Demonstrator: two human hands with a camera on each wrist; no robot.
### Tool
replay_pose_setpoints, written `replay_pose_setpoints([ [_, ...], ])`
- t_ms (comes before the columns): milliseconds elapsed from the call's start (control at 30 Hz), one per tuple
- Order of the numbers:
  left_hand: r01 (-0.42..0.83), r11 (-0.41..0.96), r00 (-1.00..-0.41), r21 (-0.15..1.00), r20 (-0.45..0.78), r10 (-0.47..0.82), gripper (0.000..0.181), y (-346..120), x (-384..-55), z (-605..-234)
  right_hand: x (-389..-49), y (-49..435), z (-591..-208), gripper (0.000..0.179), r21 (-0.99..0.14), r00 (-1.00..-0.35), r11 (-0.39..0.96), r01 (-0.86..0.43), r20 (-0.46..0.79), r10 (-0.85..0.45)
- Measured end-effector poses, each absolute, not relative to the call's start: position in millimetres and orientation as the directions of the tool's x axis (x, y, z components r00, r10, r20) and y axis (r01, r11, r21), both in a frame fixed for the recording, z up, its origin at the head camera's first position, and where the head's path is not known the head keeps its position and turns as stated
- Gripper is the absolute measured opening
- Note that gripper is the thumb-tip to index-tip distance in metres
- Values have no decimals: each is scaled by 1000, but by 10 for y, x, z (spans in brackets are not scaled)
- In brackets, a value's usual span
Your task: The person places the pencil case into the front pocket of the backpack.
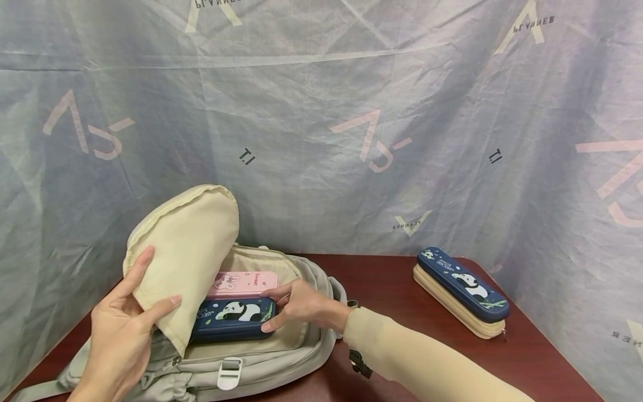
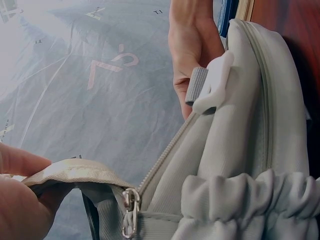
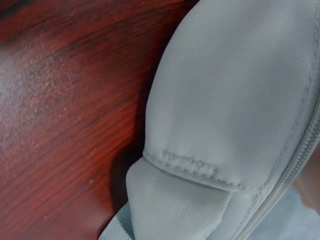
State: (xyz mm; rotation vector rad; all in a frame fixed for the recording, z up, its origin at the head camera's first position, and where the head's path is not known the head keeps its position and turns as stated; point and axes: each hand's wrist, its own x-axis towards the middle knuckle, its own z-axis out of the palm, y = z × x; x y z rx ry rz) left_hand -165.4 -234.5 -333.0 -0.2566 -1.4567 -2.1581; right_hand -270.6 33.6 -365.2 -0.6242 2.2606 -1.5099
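A grey backpack [image 1: 281, 365] lies unzipped at the left of the table, its cream-lined flap [image 1: 196, 240] folded up. My left hand [image 1: 118, 329] pinches the flap's edge between thumb and fingers; the left wrist view shows this beside a metal zipper pull [image 2: 131, 212]. Inside the opening, my right hand [image 1: 303, 304] grips the right end of a dark blue panda pencil case [image 1: 231, 329]. Behind that case lies a pink rabbit pencil case [image 1: 241, 283], close to the right fingertips. The flap hides the left ends of both cases. Mostly the backpack's side fills the right wrist view.
Toward the right of the dark red table [image 1: 382, 296], another blue panda pencil case [image 1: 464, 285] rests on top of a beige case [image 1: 452, 307]. Grey printed cloth [image 1: 321, 195] hangs behind and along both sides. A strap [image 1: 37, 392] trails at the lower left.
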Motion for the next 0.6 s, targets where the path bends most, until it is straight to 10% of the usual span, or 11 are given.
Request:
replay_pose_setpoints([
  [600,521,-260,-843,813,443,-306,96,-2349,-1644,-3340,-2680,313,-3669,60,-931,-858,341,-128,-69,-509],
])
